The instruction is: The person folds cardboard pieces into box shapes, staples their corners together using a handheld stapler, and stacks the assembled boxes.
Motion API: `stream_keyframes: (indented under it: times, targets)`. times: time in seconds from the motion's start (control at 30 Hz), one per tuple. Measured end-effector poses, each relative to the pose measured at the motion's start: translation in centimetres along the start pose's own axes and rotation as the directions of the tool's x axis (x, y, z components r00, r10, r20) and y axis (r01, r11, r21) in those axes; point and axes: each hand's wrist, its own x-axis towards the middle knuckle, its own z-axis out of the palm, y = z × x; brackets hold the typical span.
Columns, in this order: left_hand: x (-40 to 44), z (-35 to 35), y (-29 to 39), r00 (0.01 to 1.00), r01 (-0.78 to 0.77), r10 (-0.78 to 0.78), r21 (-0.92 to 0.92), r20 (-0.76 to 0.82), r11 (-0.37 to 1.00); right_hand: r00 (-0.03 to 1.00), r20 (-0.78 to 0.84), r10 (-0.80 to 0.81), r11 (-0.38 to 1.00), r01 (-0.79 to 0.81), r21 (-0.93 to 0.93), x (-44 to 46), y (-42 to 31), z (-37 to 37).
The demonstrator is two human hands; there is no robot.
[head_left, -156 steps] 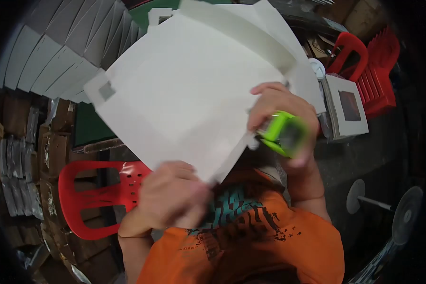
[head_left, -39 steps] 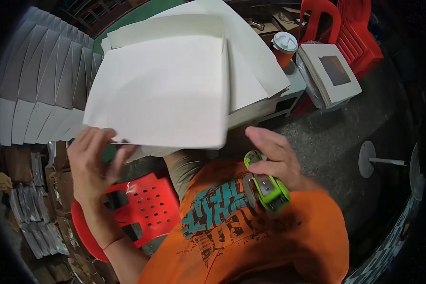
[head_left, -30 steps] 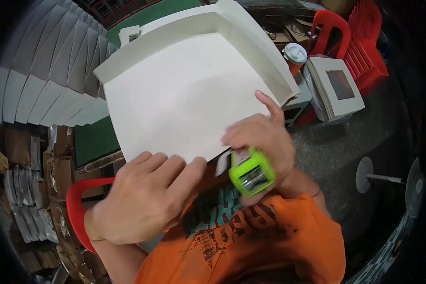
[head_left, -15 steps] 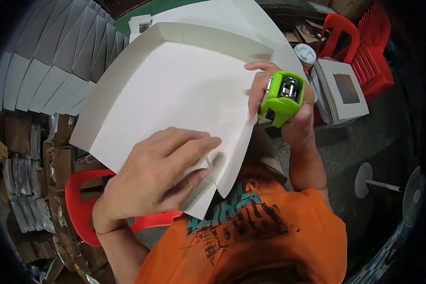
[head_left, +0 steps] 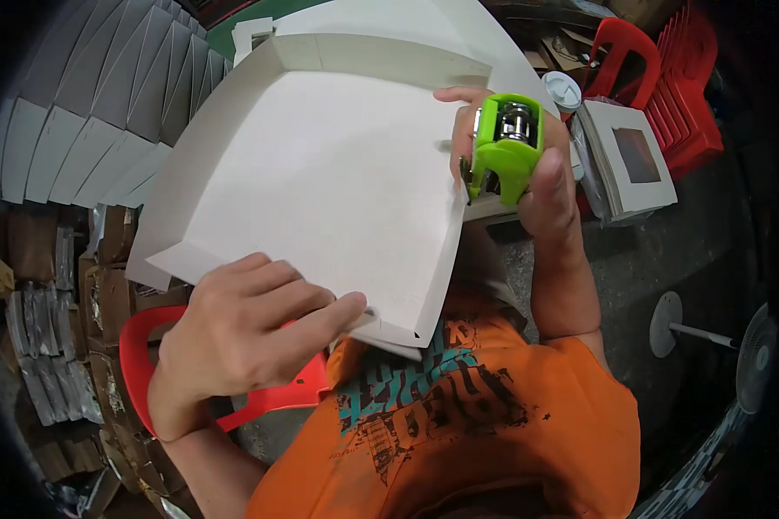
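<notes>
A large white cardboard box tray (head_left: 320, 164) lies in front of me with raised side walls. My left hand (head_left: 255, 320) grips its near wall, fingers bent over the top edge and thumb hidden. At the right wall, my right hand (head_left: 552, 173) holds a lime-green stapler (head_left: 508, 147) with shiny metal parts. Its index finger reaches over the tray's right edge. A small dark spot shows at the near right corner, where the walls meet.
Many folded white boxes (head_left: 86, 95) are stacked at the left. A red chair (head_left: 138, 346) stands below the tray; stacked red chairs (head_left: 684, 86) are at the right. Beside them lie a pile of white boards (head_left: 623, 164) and a lidded cup (head_left: 563, 91). A fan (head_left: 757, 359) stands lower right.
The near wall now stands up, where its flap was lower before. My left hand has moved down and left along it. My right hand has risen slightly with the stapler.
</notes>
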Motion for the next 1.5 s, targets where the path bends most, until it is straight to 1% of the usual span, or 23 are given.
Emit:
stream_keyframes:
  times: [0.1, 0.13, 0.2, 0.27, 0.33, 0.43, 0.53, 0.63, 0.73, 0.83, 0.87, 1.07, 1.17, 1.2, 1.27, 1.33, 1.37, 1.43, 1.47, 1.5]
  targets:
    - [2.3, -1.3, -1.0, 0.981, 0.028, 0.003, -0.156, 0.196, 0.987, 1.000, 0.017, -0.006, 1.000, 0.006, -0.021, 0.2, 0.2, -0.3]
    - [3.1, -1.8, -1.0, 0.969, 0.104, -0.045, -0.236, 0.242, 0.966, 1.000, -0.007, -0.020, 0.999, 0.020, -0.046, 0.1, 0.3, -0.4]
    - [4.1, -2.7, -0.6, 0.948, 0.193, -0.117, -0.243, 0.298, 0.950, 0.995, -0.071, -0.067, 0.992, 0.059, -0.113, 0.2, 0.6, -0.6]
    - [5.1, -3.2, -0.1, 0.924, 0.273, -0.182, -0.247, 0.337, 0.930, 0.991, -0.135, 0.009, 0.975, -0.038, -0.218, 0.4, -0.7, -0.3]
    - [6.3, -3.3, 0.5, 0.904, 0.337, -0.237, -0.250, 0.357, 0.908, 0.962, -0.260, 0.087, 0.996, -0.089, 0.006, -1.2, -1.2, 0.5]
    - [7.7, -2.5, 0.1, 0.918, 0.356, -0.267, -0.313, 0.294, 0.880, 0.936, -0.329, 0.124, 0.978, -0.059, 0.200, -3.6, -1.8, 1.8]
    - [9.4, -1.0, -0.7, 0.911, 0.402, -0.336, -0.337, 0.238, 0.851, 0.907, -0.382, 0.177, 0.969, -0.094, 0.227, -6.7, -2.2, 3.6]
    - [10.1, 1.2, -1.9, 0.950, 0.310, -0.301, -0.383, 0.085, 0.870, 0.898, -0.373, 0.236, 0.971, -0.204, 0.123, -8.2, -3.2, 4.2]
    - [10.4, 1.8, -2.0, 0.926, 0.374, -0.365, -0.401, 0.102, 0.836, 0.918, -0.316, 0.241, 0.971, -0.232, 0.067, -8.7, -3.7, 4.0]
    - [10.0, 2.5, -2.0, 0.928, 0.345, -0.371, -0.457, 0.036, 0.820, 0.920, -0.320, 0.226, 0.974, -0.215, 0.072, -8.9, -3.5, 4.5]
    - [9.9, 2.5, -2.1, 0.931, 0.339, -0.365, -0.450, 0.032, 0.826, 0.925, -0.319, 0.204, 0.978, -0.204, 0.033, -8.8, -3.4, 4.6]
    - [10.2, 2.5, -2.2, 0.940, 0.306, -0.340, -0.433, -0.001, 0.848, 0.928, -0.311, 0.207, 0.974, -0.225, -0.021, -8.4, -3.8, 4.4]
    - [10.9, 2.8, -1.8, 0.935, 0.315, -0.354, -0.451, -0.002, 0.835, 0.877, -0.422, 0.228, 0.964, -0.264, -0.027, -7.1, -4.4, 3.2]
    - [11.4, 2.9, -1.7, 0.934, 0.318, -0.358, -0.462, 0.001, 0.828, 0.853, -0.505, 0.136, 0.989, -0.150, 0.013, -6.1, -4.3, 2.9]
    - [12.2, 3.3, -1.5, 0.934, 0.314, -0.358, -0.474, -0.002, 0.822, 0.762, -0.646, -0.054, 0.995, 0.096, 0.030, -4.1, -4.1, 2.4]
    - [12.8, 4.0, -1.5, 0.938, 0.302, -0.346, -0.478, -0.005, 0.825, 0.729, -0.655, -0.199, 0.972, 0.234, -0.035, -3.0, -3.0, 1.6]
    - [13.0, 4.2, -1.4, 0.938, 0.298, -0.347, -0.483, -0.013, 0.823, 0.751, -0.622, -0.220, 0.975, 0.146, -0.168, -2.7, -2.7, 1.3]
    - [13.1, 4.4, -1.3, 0.935, 0.296, -0.354, -0.489, -0.029, 0.821, 0.791, -0.552, -0.261, 0.898, -0.010, -0.439, -2.0, -2.1, 0.9]
    - [13.1, 4.4, -1.4, 0.937, 0.287, -0.347, -0.479, -0.039, 0.829, 0.806, -0.543, -0.237, 0.869, -0.073, -0.488, -1.8, -2.0, 1.3]
    - [13.1, 4.5, -1.4, 0.939, 0.280, -0.341, -0.472, -0.048, 0.836, 0.816, -0.533, -0.225, 0.860, -0.092, -0.503, -1.7, -1.8, 1.5]
